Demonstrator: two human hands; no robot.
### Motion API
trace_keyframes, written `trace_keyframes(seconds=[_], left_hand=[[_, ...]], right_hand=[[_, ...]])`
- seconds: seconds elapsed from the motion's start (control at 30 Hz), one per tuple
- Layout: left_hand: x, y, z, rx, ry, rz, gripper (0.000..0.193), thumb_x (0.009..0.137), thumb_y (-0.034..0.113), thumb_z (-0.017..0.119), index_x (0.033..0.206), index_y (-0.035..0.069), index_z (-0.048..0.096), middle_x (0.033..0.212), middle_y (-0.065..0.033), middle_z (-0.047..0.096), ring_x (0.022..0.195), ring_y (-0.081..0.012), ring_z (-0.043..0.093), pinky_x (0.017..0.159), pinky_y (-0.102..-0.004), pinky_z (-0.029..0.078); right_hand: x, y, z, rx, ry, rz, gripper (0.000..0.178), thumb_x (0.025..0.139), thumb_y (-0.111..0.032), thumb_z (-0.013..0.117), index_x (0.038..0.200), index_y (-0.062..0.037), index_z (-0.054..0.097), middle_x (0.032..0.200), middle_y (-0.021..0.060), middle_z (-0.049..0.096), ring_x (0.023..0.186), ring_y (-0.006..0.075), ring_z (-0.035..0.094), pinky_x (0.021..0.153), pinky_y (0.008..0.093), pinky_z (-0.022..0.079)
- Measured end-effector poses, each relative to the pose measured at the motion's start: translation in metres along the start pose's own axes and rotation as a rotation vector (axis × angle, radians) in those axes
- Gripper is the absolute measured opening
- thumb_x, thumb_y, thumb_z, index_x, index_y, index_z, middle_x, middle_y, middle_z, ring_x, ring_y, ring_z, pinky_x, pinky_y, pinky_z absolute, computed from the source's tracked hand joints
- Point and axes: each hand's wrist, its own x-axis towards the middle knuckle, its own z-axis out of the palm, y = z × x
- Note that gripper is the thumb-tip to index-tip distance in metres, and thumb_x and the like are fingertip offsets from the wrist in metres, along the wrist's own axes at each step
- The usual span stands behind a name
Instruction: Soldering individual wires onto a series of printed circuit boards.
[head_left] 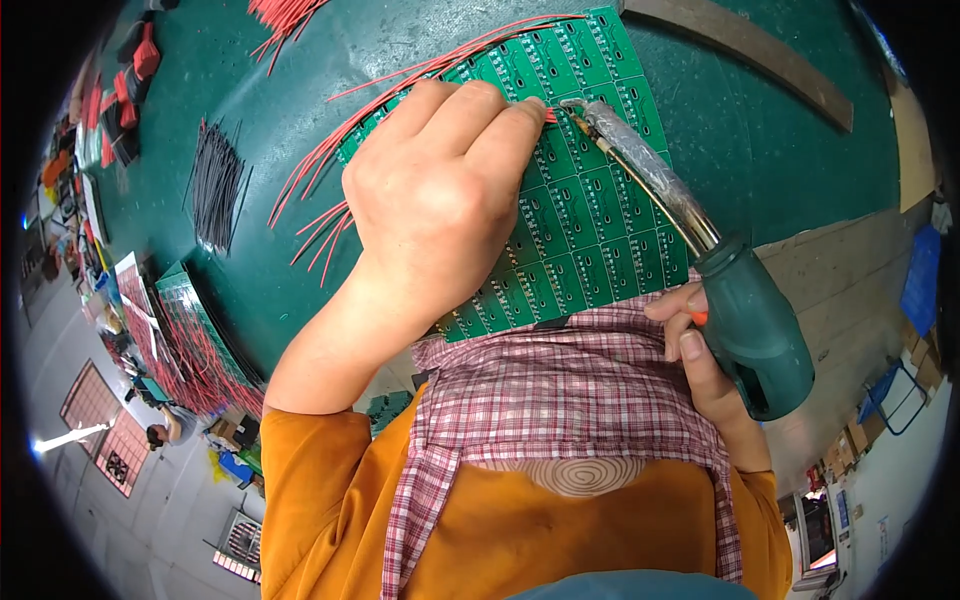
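Observation:
A green panel of circuit boards (575,205) lies at the near edge of the table, with rows of red wires (400,82) along its far left part. My left hand (445,175) is over the panel, closed, its thumb and forefinger pinched on a red wire (551,116). In my right hand (705,370) is a soldering gun (750,315) with a dark green handle. Its metal tip points at the board right beside my left fingertips. My right fingers rest by the orange trigger. The left palm and most of its fingers' undersides are hidden.
A bundle of black wires (216,185) lies left on the green table (290,110); more red wires (285,20) lie at the far edge. Finished-looking panels with red wires (195,330) stand at the left edge. A brown strip (750,50) lies far right.

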Motion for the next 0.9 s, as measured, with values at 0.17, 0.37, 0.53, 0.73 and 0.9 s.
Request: trace_keyframes(seconds=[0.17,0.37,0.53,0.73,0.9], left_hand=[[0.003,0.003,-0.002,0.044,-0.030,0.008,0.019,0.059,0.008,0.059,0.077,0.009,0.064,0.070,-0.0010,0.054,0.063,-0.0180,0.054,0.049,-0.0285,0.044],[0.003,0.004,-0.003,0.075,-0.060,0.021,0.020,0.059,0.009,0.058,0.078,0.009,0.063,0.071,-0.0015,0.053,0.064,-0.0182,0.054,0.049,-0.0287,0.044],[0.003,0.005,-0.002,0.077,-0.049,0.029,0.020,0.059,0.009,0.058,0.078,0.008,0.063,0.071,-0.0015,0.053,0.063,-0.0184,0.053,0.049,-0.0292,0.044],[0.012,0.005,-0.003,-0.129,0.010,-0.003,0.021,0.063,-0.008,0.064,0.081,0.004,0.065,0.070,-0.0052,0.057,0.061,-0.0209,0.055,0.055,-0.0303,0.045],[0.014,0.012,-0.002,-0.054,-0.098,-0.051,0.020,0.063,-0.006,0.065,0.080,0.004,0.065,0.067,-0.0055,0.056,0.061,-0.0208,0.054,0.054,-0.0304,0.044]], right_hand=[[-0.004,0.000,-0.007,0.012,-0.058,0.189,0.021,0.086,-0.014,0.052,0.104,-0.0060,0.043,0.091,0.0164,0.058,0.061,0.0101,0.049,0.062,0.0271,0.047],[-0.001,-0.004,0.000,0.002,0.055,-0.014,0.017,0.087,-0.008,0.053,0.101,0.0016,0.056,0.088,0.0069,0.059,0.073,0.0082,0.051,0.072,0.0253,0.047],[-0.002,-0.008,-0.003,-0.002,0.042,0.036,0.013,0.086,-0.009,0.053,0.093,0.0011,0.056,0.087,0.0077,0.059,0.077,0.0131,0.053,0.077,0.0309,0.047],[-0.005,-0.010,-0.005,-0.032,0.097,0.082,0.015,0.084,-0.008,0.054,0.094,0.0021,0.056,0.083,0.0066,0.057,0.078,0.0136,0.054,0.078,0.0312,0.047],[-0.005,-0.005,-0.001,0.016,0.102,0.051,0.018,0.084,-0.008,0.054,0.098,0.0033,0.056,0.077,0.0023,0.053,0.071,0.0090,0.050,0.071,0.0256,0.045]])
